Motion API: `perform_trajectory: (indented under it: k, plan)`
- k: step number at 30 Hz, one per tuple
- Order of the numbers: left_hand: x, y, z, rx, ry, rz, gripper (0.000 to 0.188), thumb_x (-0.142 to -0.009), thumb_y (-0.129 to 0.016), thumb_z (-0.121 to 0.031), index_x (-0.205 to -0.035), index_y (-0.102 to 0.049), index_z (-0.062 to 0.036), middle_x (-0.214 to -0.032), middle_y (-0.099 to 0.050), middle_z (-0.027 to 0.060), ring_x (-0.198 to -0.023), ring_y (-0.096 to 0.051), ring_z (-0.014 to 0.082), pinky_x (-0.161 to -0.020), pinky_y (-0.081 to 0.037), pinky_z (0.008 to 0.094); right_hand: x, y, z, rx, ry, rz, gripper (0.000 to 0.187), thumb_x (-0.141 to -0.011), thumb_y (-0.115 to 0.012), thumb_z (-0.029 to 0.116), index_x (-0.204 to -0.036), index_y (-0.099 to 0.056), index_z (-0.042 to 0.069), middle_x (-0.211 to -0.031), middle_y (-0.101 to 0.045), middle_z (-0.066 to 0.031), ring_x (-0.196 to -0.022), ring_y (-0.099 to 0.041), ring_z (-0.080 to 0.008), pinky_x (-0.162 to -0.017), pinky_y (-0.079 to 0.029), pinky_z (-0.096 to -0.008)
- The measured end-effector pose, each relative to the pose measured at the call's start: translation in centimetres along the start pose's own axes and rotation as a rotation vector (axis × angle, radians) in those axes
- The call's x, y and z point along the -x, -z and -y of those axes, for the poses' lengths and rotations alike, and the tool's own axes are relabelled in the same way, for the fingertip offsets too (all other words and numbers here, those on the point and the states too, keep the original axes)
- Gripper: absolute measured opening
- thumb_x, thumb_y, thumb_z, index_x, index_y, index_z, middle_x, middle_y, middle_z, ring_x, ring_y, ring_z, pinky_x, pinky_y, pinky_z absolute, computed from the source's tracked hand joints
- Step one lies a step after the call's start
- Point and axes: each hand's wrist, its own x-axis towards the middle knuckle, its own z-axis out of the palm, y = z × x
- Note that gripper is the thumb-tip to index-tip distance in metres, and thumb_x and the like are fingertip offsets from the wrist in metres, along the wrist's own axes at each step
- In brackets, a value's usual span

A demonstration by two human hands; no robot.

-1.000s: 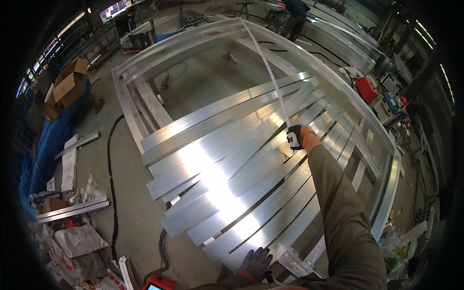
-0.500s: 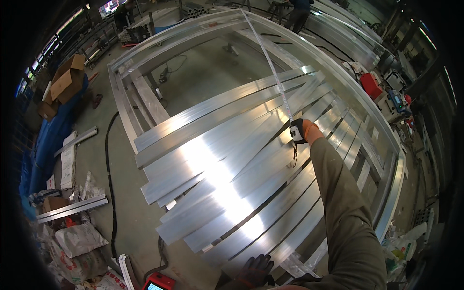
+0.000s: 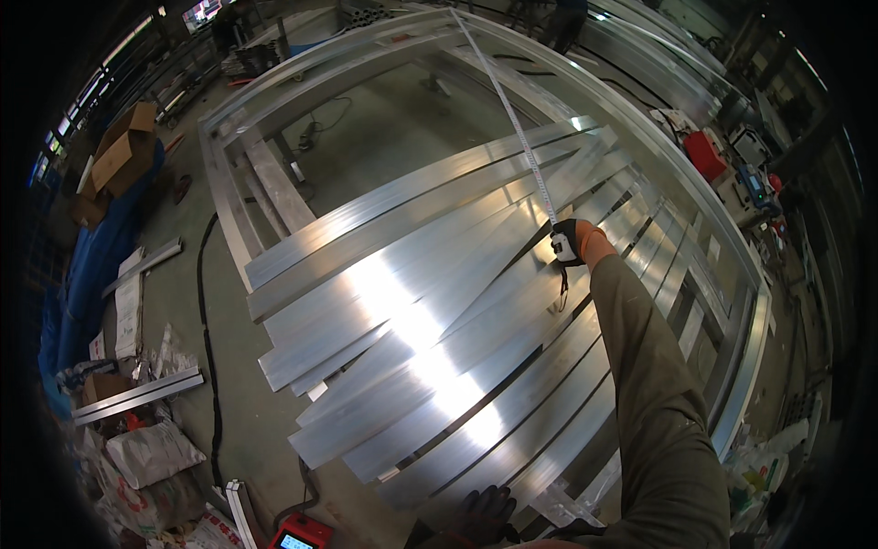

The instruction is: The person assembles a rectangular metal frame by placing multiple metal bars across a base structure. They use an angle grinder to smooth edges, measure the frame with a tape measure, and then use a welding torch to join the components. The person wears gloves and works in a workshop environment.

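Observation:
My right hand (image 3: 576, 242), in a black and orange glove, is closed around a white tape measure (image 3: 562, 247) with a dark strap hanging from it. The extended tape blade (image 3: 519, 128) runs from the case over the metal to the far rail of a large aluminium frame (image 3: 315, 78). Beneath this hand lie several flat aluminium profiles (image 3: 384, 339), fanned and overlapping across the frame, with a bright glare on them. My left hand (image 3: 483, 512), in a dark glove, lies with fingers spread at the near ends of the profiles.
A red device with a lit screen (image 3: 302, 532) stands at the near left, close to a black cable (image 3: 207, 339) on the floor. Cardboard boxes (image 3: 126, 160), blue sheeting (image 3: 87, 284) and bags (image 3: 154, 455) line the left. Red equipment (image 3: 702, 157) sits at right; a person (image 3: 565, 23) stands far off.
The view has shifted slightly, and the frame and profiles appear a little further left. My right hand keeps its hold on the tape measure; the left stays by the near profile ends.

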Motion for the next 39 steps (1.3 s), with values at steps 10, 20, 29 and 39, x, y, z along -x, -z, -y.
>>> perform_trajectory:
  k: [10,20,29,39]
  plan:
    - [-2.0,1.9,-0.2,0.121,0.08,0.194,0.065,-0.098,-0.064,-0.046,-0.15,-0.053,-0.0085,-0.158,-0.05,0.0206,-0.15,-0.042,0.0409,-0.118,-0.036,0.0612,4.9,-2.6,0.5,-0.367,-0.098,0.008,0.032,-0.105,-0.049,0.022,-0.074,-0.048,0.02,-0.065,-0.044,0.0028,-0.057,-0.046,-0.0171,-0.054,-0.037,-0.0373]
    - [-2.4,4.2,-0.4,-0.069,0.002,0.327,0.066,-0.102,-0.058,-0.053,-0.152,-0.056,-0.0104,-0.168,-0.041,0.0186,-0.154,-0.037,0.0431,-0.124,-0.025,0.0653,22.2,-1.7,-18.9,0.953,0.619,-0.14,0.014,-0.091,-0.07,0.02,-0.089,-0.061,0.01,-0.074,-0.058,-0.0042,-0.069,-0.058,-0.0255,-0.065,-0.047,-0.0406]
    - [-2.1,2.7,-2.6,-0.228,0.011,0.237,0.068,-0.095,-0.071,-0.048,-0.15,-0.058,-0.0097,-0.165,-0.043,0.0209,-0.153,-0.037,0.0443,-0.125,-0.025,0.0642,58.2,-9.8,-52.3,0.446,0.065,-0.827,0.037,-0.099,-0.072,0.04,-0.104,-0.079,0.003,-0.079,-0.074,-0.0093,-0.063,-0.068,-0.0199,-0.059,-0.053,-0.0406]
    - [8.9,-9.8,-17.3,-0.024,-0.23,0.403,0.077,-0.089,-0.077,-0.056,-0.149,-0.06,-0.0109,-0.158,-0.054,0.0191,-0.151,-0.042,0.0415,-0.128,-0.023,0.0592,85.2,-23.3,-88.3,0.451,0.033,-1.2,0.038,-0.1,-0.066,0.044,-0.105,-0.078,0.009,-0.104,-0.074,-0.0228,-0.096,-0.07,-0.0427,-0.085,-0.052,-0.0521]
